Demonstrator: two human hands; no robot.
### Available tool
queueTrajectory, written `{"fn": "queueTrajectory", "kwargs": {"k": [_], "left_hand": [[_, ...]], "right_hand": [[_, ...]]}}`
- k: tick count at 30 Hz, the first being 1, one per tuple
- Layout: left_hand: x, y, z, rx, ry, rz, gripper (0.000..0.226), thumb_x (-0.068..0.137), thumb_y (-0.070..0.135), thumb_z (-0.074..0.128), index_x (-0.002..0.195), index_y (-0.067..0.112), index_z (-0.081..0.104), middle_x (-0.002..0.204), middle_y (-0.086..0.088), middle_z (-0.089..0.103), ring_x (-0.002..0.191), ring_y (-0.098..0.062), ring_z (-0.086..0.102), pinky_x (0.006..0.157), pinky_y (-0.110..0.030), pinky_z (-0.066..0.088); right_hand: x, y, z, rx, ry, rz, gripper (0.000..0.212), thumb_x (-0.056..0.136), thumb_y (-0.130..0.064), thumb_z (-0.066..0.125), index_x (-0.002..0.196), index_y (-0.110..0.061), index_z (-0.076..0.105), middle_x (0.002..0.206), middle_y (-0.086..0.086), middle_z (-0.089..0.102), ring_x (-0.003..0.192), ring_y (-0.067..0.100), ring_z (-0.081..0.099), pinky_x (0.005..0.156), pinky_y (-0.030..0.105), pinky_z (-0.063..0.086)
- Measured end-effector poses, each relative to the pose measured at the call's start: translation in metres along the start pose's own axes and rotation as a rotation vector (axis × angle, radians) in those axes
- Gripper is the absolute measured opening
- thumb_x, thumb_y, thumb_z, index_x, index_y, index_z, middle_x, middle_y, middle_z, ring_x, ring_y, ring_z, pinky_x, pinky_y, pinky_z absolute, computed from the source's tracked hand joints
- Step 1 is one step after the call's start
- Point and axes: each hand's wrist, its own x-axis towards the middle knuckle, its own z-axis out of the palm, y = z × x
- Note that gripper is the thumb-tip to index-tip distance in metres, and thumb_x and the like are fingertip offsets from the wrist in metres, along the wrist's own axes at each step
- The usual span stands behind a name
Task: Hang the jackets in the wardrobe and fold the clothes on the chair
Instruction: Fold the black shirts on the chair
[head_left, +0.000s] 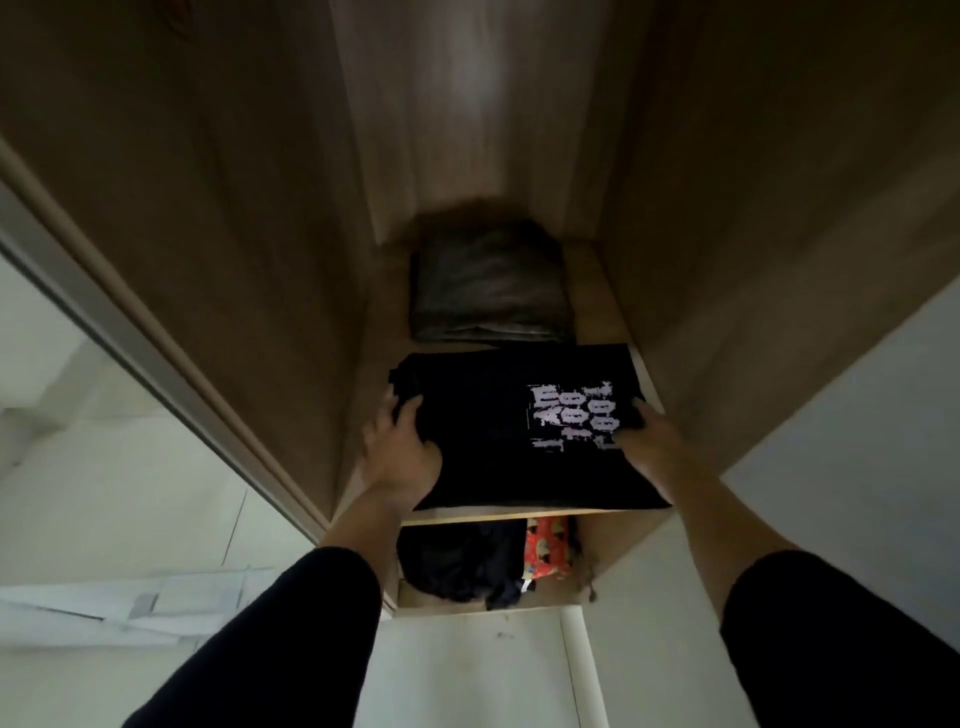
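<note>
A folded black shirt (488, 421) with pale printed lettering lies on the wooden wardrobe shelf (519, 515), at its front edge. My left hand (400, 452) grips the shirt's left side, fingers curled over its edge. At the shirt's right side, beside the lettering, my right hand (649, 441) holds it; the fingertips are partly hidden in the dark cloth. Behind the shirt sits a folded grey garment (488, 283) deeper on the same shelf.
Wooden side walls (234, 234) close in the narrow compartment left and right. Below the shelf lie a dark bundled garment (462, 561) and a red patterned item (548, 545). A pale wardrobe door edge (104, 317) runs along the left.
</note>
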Motion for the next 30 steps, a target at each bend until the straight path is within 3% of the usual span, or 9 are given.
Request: {"fn": "queueTrajectory", "kwargs": {"k": [1, 3, 5, 7, 11, 17, 23, 27, 30], "left_hand": [[-0.002, 0.003, 0.007, 0.109, 0.006, 0.071, 0.058, 0.093, 0.026, 0.044, 0.147, 0.033, 0.024, 0.156, 0.002, 0.017, 0.143, -0.024, 0.015, 0.115, -0.043, 0.020], [-0.005, 0.004, 0.021, 0.274, -0.091, 0.171, 0.054, 0.099, 0.034, 0.033, 0.149, 0.036, 0.014, 0.159, 0.007, 0.005, 0.147, -0.018, 0.001, 0.118, -0.047, 0.009], [-0.007, -0.008, 0.034, 0.386, -0.218, 0.146, 0.054, 0.101, 0.043, 0.019, 0.149, 0.040, -0.003, 0.158, 0.011, -0.014, 0.146, -0.016, -0.014, 0.117, -0.050, 0.001], [-0.010, -0.020, 0.039, 0.456, -0.241, 0.123, 0.054, 0.100, 0.045, 0.012, 0.147, 0.042, -0.014, 0.155, 0.012, -0.026, 0.144, -0.014, -0.022, 0.116, -0.052, -0.002], [-0.009, -0.025, 0.037, 0.527, -0.234, 0.133, 0.053, 0.101, 0.042, 0.010, 0.145, 0.042, -0.019, 0.153, 0.014, -0.029, 0.142, -0.011, -0.025, 0.113, -0.060, -0.004], [0.011, -0.012, 0.019, 0.603, -0.366, 0.089, 0.058, 0.102, 0.036, 0.019, 0.145, 0.041, -0.020, 0.153, 0.011, -0.029, 0.144, -0.015, -0.022, 0.111, -0.063, -0.005], [-0.026, -0.007, 0.013, 0.607, -0.344, 0.067, 0.062, 0.099, 0.031, 0.028, 0.151, 0.033, -0.006, 0.159, 0.008, -0.013, 0.147, -0.017, -0.010, 0.114, -0.059, -0.003], [-0.065, -0.021, 0.001, 0.609, -0.364, 0.084, 0.063, 0.098, 0.029, 0.032, 0.152, 0.032, -0.001, 0.159, 0.007, -0.010, 0.147, -0.016, -0.009, 0.114, -0.057, -0.001], [-0.099, -0.026, -0.018, 0.509, -0.349, 0.092, 0.060, 0.098, 0.028, 0.034, 0.152, 0.032, 0.008, 0.160, 0.006, 0.004, 0.147, -0.017, 0.002, 0.116, -0.052, 0.005]], "right_hand": [[0.004, 0.006, 0.008, -0.275, 0.006, -0.028, 0.067, 0.086, -0.041, 0.050, 0.146, -0.042, 0.019, 0.155, 0.009, 0.019, 0.138, 0.032, 0.026, 0.110, 0.052, 0.028], [-0.002, 0.011, 0.024, -0.594, -0.006, -0.126, 0.059, 0.098, -0.045, 0.027, 0.149, -0.041, -0.002, 0.159, 0.006, -0.012, 0.146, 0.029, -0.009, 0.114, 0.059, 0.000], [-0.015, 0.017, 0.036, -0.650, -0.085, -0.173, 0.056, 0.099, -0.052, 0.014, 0.146, -0.044, -0.015, 0.156, 0.003, -0.027, 0.143, 0.028, -0.023, 0.112, 0.060, -0.008], [-0.016, 0.034, 0.047, -0.707, -0.106, -0.168, 0.057, 0.096, -0.057, 0.008, 0.141, -0.046, -0.025, 0.152, 0.002, -0.034, 0.141, 0.029, -0.029, 0.112, 0.061, -0.011], [-0.014, 0.038, 0.049, -0.750, -0.096, -0.153, 0.058, 0.095, -0.060, 0.005, 0.139, -0.045, -0.030, 0.151, 0.003, -0.037, 0.139, 0.032, -0.032, 0.111, 0.063, -0.010], [-0.016, 0.033, 0.046, -0.754, -0.104, -0.155, 0.058, 0.097, -0.058, 0.010, 0.142, -0.044, -0.024, 0.152, 0.002, -0.034, 0.140, 0.031, -0.030, 0.111, 0.062, -0.010], [-0.055, 0.047, 0.034, -0.825, -0.059, -0.175, 0.057, 0.100, -0.042, 0.020, 0.150, -0.037, -0.007, 0.159, 0.002, -0.016, 0.146, 0.023, -0.014, 0.115, 0.058, -0.003], [-0.098, 0.050, 0.032, -0.817, -0.074, -0.155, 0.066, 0.096, -0.032, 0.037, 0.152, -0.032, 0.000, 0.160, 0.004, -0.011, 0.146, 0.022, -0.015, 0.114, 0.058, -0.006], [-0.138, 0.044, 0.031, -0.783, -0.060, -0.161, 0.065, 0.096, -0.027, 0.038, 0.152, -0.032, 0.005, 0.160, 0.006, -0.008, 0.146, 0.025, -0.014, 0.115, 0.058, -0.006]]}}
